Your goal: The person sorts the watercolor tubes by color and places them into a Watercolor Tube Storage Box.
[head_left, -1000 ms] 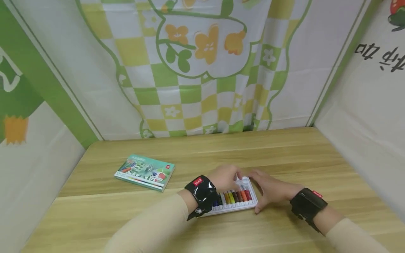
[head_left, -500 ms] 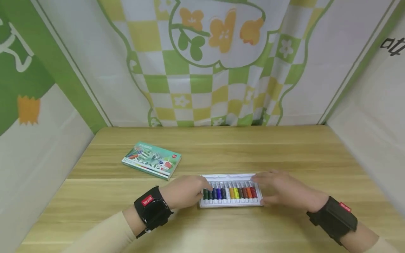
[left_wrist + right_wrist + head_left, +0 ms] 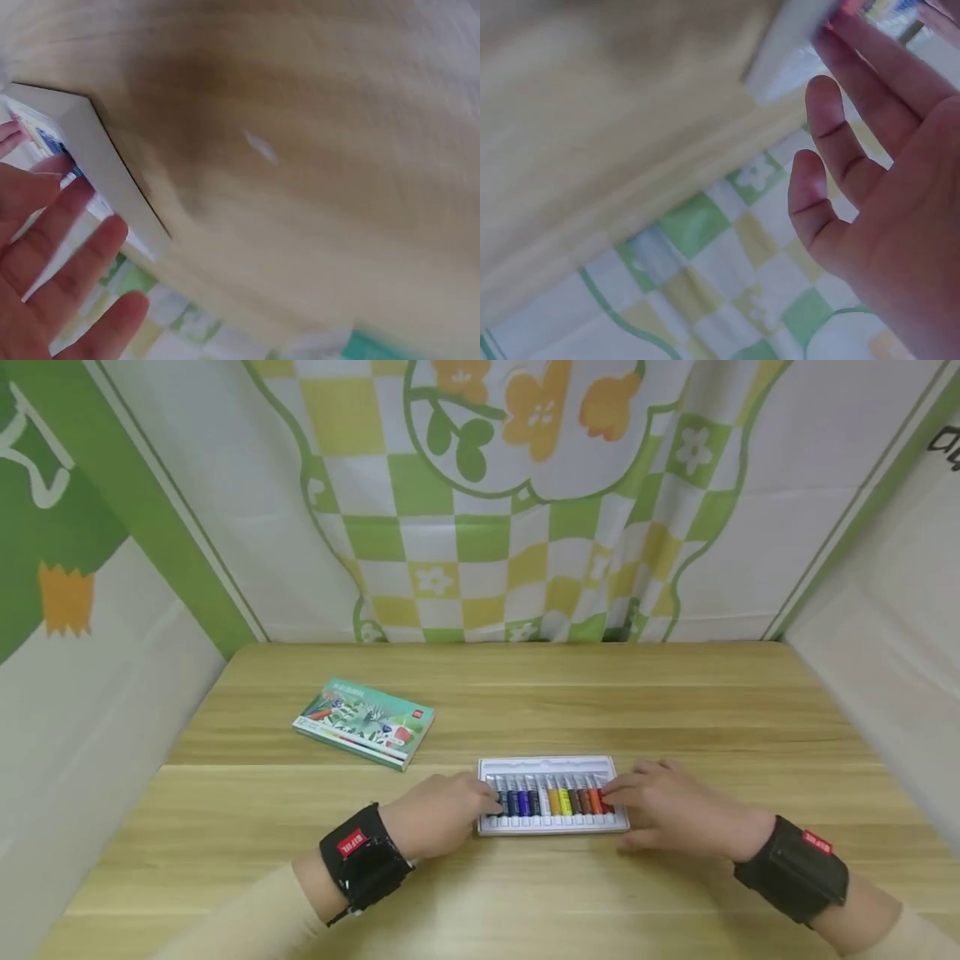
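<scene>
A white tray (image 3: 551, 830) lies on the table with a row of small paint tubes (image 3: 555, 802) in it, running from dark green and blue through white and yellow to orange and red. My left hand (image 3: 442, 814) is at the tray's left end, fingertips over the dark tubes there. In the left wrist view its fingers (image 3: 64, 307) are spread and lightly bent beside the tray wall. At the other end, my right hand (image 3: 678, 810) reaches its fingertips onto the red tube, the thumb near the tray's front right corner. The right wrist view shows those fingers (image 3: 870, 90) extended.
A flat turquoise box (image 3: 365, 722) printed with plants lies at the back left of the wooden table (image 3: 525, 893). Behind the table hangs a green and yellow checked curtain (image 3: 480, 539). Fabric walls stand on both sides.
My left hand has moved from the tray's upper right part to its left end. The tray now lies straighter. My right hand's fingertips have come over the right-end tubes.
</scene>
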`<action>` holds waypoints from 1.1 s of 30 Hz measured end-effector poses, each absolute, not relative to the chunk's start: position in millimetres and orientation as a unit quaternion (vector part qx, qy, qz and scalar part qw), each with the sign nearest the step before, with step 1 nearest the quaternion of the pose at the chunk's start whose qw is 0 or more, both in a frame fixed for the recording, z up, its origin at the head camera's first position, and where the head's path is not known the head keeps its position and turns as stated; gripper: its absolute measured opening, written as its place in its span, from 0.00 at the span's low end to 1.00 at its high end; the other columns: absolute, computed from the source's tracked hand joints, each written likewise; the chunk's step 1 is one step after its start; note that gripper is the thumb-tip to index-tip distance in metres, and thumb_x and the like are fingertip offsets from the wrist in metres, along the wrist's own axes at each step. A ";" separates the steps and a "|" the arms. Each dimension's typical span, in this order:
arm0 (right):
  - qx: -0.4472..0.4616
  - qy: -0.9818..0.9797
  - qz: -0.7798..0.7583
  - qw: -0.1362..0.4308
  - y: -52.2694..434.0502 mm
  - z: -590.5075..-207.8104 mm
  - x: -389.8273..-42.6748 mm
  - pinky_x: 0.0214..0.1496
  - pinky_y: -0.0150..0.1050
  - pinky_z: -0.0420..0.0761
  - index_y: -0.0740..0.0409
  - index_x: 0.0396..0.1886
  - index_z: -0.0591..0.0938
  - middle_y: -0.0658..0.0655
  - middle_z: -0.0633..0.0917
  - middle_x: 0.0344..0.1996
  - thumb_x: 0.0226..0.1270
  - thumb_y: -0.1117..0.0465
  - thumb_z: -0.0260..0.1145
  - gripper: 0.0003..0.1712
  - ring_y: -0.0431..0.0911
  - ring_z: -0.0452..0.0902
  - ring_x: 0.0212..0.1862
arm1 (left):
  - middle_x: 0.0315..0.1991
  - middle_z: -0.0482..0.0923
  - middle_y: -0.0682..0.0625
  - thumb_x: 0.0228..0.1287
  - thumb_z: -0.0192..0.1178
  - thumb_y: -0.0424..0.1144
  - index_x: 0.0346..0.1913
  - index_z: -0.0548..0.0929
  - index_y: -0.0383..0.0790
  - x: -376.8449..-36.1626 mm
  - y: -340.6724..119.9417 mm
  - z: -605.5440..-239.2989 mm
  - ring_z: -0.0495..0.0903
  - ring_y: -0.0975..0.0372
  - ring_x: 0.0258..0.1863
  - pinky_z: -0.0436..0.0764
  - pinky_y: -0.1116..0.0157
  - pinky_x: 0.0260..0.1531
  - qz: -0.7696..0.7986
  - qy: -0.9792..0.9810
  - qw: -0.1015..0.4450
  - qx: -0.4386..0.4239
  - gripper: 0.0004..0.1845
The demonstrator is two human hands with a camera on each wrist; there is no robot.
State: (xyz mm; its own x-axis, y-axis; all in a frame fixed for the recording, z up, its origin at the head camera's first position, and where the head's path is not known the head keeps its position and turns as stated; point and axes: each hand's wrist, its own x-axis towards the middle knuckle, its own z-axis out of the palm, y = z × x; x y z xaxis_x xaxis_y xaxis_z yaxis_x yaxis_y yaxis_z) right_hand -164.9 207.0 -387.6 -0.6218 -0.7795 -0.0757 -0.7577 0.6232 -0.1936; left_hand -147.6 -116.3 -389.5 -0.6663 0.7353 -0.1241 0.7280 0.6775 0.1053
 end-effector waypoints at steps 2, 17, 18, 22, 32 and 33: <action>-0.430 0.897 -0.060 0.079 201.4 -383.8 -166.5 0.56 0.64 0.75 0.55 0.57 0.87 0.53 0.86 0.55 0.63 0.46 0.76 0.27 0.56 0.78 0.55 | 0.58 0.83 0.49 0.67 0.65 0.29 0.59 0.86 0.43 -146.1 -114.0 -388.4 0.79 0.53 0.61 0.81 0.52 0.55 -0.014 0.911 0.064 0.406 0.19; -0.454 0.889 -0.027 0.060 182.3 -392.2 -166.5 0.50 0.48 0.72 0.52 0.64 0.84 0.47 0.84 0.59 0.66 0.55 0.73 0.26 0.44 0.72 0.49 | 0.66 0.78 0.53 0.74 0.61 0.40 0.68 0.80 0.46 -148.2 -87.3 -397.9 0.77 0.56 0.64 0.81 0.56 0.55 -0.035 0.902 0.065 0.426 0.22; -0.454 0.889 -0.030 0.061 181.6 -391.3 -167.3 0.50 0.48 0.72 0.52 0.64 0.83 0.47 0.84 0.59 0.65 0.56 0.73 0.26 0.44 0.72 0.49 | 0.67 0.77 0.53 0.74 0.61 0.41 0.68 0.80 0.46 -148.6 -86.2 -398.0 0.77 0.55 0.64 0.81 0.55 0.56 -0.038 0.903 0.066 0.422 0.22; -0.441 0.893 -0.047 0.075 185.8 -390.4 -168.3 0.54 0.55 0.73 0.51 0.64 0.83 0.49 0.83 0.59 0.66 0.56 0.72 0.26 0.47 0.74 0.53 | 0.64 0.79 0.53 0.71 0.62 0.39 0.66 0.82 0.47 -148.6 -88.9 -396.8 0.78 0.56 0.63 0.79 0.50 0.57 -0.021 0.908 0.069 0.413 0.21; -0.428 0.902 -0.033 0.038 207.0 -396.8 -171.0 0.50 0.58 0.76 0.48 0.62 0.85 0.50 0.79 0.44 0.63 0.64 0.72 0.27 0.48 0.75 0.49 | 0.47 0.81 0.50 0.70 0.61 0.32 0.53 0.90 0.48 -147.4 -126.5 -391.1 0.81 0.54 0.51 0.78 0.43 0.56 0.026 0.926 0.027 0.375 0.14; -0.429 0.902 -0.034 0.037 206.8 -397.0 -171.8 0.50 0.58 0.76 0.48 0.62 0.85 0.50 0.79 0.43 0.63 0.63 0.72 0.26 0.48 0.75 0.48 | 0.46 0.80 0.49 0.70 0.61 0.32 0.52 0.90 0.49 -147.8 -127.3 -391.8 0.80 0.54 0.51 0.77 0.42 0.56 0.027 0.927 0.029 0.372 0.14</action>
State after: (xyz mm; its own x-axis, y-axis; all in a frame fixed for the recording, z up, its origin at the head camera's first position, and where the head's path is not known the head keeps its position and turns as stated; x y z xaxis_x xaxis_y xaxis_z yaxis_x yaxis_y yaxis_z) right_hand -171.8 206.8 -397.0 -0.6286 -0.7768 -0.0372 -0.7719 0.6291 -0.0919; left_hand -147.8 -127.3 -391.8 -0.7209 0.6922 -0.0339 0.6890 0.7211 0.0726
